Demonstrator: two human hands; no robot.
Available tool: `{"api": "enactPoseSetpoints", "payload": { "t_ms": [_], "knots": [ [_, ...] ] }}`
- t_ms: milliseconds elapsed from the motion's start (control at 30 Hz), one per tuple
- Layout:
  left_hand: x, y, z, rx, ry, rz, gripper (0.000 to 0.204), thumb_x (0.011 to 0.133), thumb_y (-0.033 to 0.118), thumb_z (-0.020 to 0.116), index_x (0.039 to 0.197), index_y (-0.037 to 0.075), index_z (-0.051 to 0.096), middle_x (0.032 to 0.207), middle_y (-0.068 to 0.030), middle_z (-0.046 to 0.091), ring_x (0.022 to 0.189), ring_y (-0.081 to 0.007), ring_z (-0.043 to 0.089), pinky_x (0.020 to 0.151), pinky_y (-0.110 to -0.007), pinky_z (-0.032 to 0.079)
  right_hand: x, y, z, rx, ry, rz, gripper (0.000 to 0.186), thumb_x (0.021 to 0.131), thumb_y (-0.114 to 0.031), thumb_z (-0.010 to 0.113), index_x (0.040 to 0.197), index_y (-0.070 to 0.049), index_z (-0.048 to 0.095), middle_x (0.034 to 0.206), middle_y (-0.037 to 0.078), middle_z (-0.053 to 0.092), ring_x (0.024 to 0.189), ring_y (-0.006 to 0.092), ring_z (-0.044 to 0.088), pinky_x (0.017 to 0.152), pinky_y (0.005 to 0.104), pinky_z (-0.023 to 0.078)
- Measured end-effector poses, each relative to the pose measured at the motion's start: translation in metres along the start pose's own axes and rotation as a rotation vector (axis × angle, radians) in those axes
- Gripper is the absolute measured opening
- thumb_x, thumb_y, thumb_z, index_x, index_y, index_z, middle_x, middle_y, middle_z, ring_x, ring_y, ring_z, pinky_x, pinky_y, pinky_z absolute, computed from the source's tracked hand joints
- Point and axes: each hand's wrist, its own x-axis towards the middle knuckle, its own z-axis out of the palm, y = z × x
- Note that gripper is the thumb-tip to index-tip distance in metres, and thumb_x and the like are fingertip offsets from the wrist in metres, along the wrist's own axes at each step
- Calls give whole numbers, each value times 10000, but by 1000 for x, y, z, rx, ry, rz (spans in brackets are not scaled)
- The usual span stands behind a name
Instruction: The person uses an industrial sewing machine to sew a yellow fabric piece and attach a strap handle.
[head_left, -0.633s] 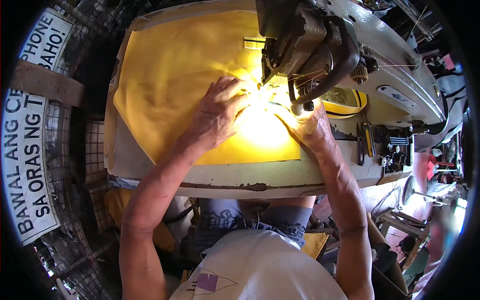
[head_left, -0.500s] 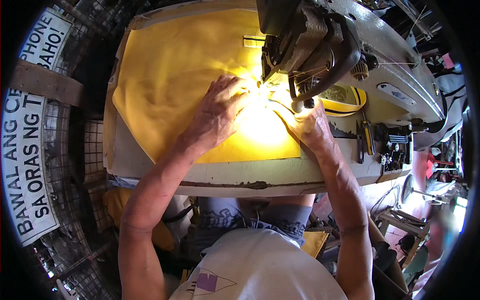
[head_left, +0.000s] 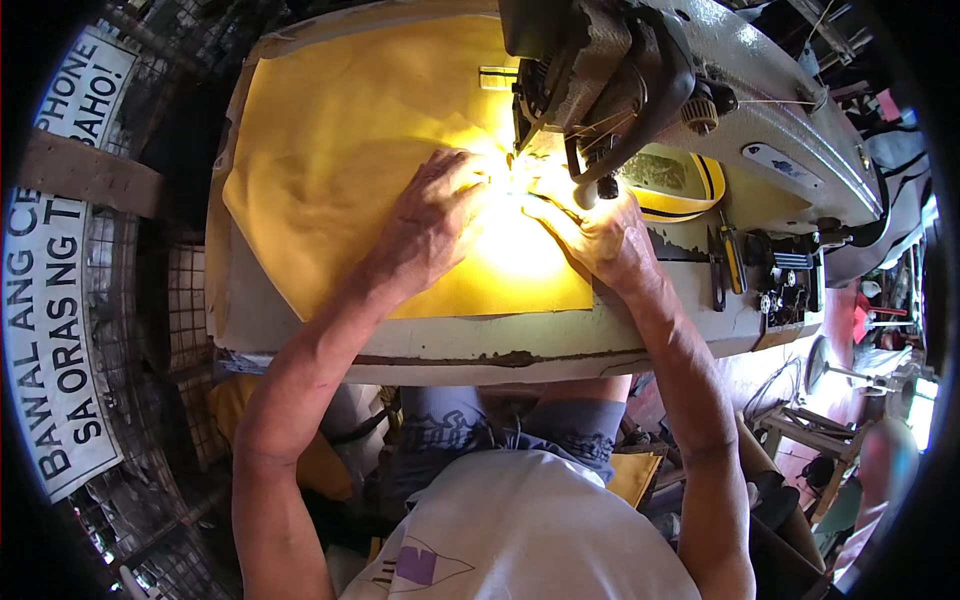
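Observation:
A large sheet of yellow fabric (head_left: 330, 150) lies over the bed of a sewing machine (head_left: 610, 90). Its lamp throws strong glare around the needle. My left hand (head_left: 435, 215) bears on the fabric just left of the needle, its fingers curled and close together, the tips lost in the light. On the other side, beneath the machine head, my right hand (head_left: 610, 245) pinches the fabric near its right edge. The machine's head and the glare partly hide those fingers. A small dark-striped yellow tab (head_left: 496, 77) shows on the fabric beyond my hands.
A yellow strip with a black edge (head_left: 690, 210) curves beside the machine's base. Right of my right hand lie a yellow-handled screwdriver (head_left: 734, 262) and a dark slim tool (head_left: 717, 270). Small metal parts (head_left: 790, 295) sit farther right. The worn table edge (head_left: 480, 360) runs before my lap.
The whole view has shifted slightly up and left. Both hands and the fabric keep nearly the same places beside the needle.

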Motion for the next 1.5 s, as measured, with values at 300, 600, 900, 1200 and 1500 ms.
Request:
{"api": "enactPoseSetpoints", "payload": {
  "t_ms": [300, 600, 900, 1200, 1500],
  "knots": [
    [-2, 0, 0, -24, -5, -44, 224, 737, -11, 690, 959, -32, 665, 1025, -141, 622, 1016, -319, 593, 906, -394, 496, 3, 5, 9, 53, 149, -118, 314, 849, -243, 721, 687, 6, 623, 632, 173, 526, 615, 370, 495, 603, 433, 434],
    [-4, 1, -11, 161, -257, 41, 311, 809, 120, 651, 1096, 2, 629, 1209, -145, 564, 1164, -304, 531, 1042, -397, 419, -2, 14, 10, -19, 124, -139, 295, 834, -214, 690, 668, 2, 579, 660, 179, 529, 659, 379, 518, 621, 447, 437],
    [-6, 3, -15, 144, -271, 76, 412, 859, 220, 626, 1196, -15, 601, 1217, -158, 575, 1202, -307, 512, 1112, -432, 350, -2, 16, -4, -128, 38, -271, 171, 802, -177, 651, 933, -85, 711, 746, 125, 595, 740, 334, 571, 686, 426, 471],
    [-4, -4, -17, 87, -256, 65, 308, 849, 131, 635, 1109, -34, 632, 1174, -168, 579, 1190, -351, 513, 1089, -475, 365, 7, 20, -2, -186, 28, -368, 161, 755, -183, 662, 675, -50, 622, 669, 134, 582, 692, 335, 585, 683, 434, 469],
    [-6, -9, -22, 108, -351, 6, 438, 866, 239, 629, 1256, 44, 583, 1333, -138, 526, 1328, -314, 431, 1151, -523, 286, 13, 24, -5, -212, 98, -437, 126, 721, -183, 662, 661, -83, 614, 600, 86, 550, 592, 297, 566, 631, 418, 447]
  ]
}}
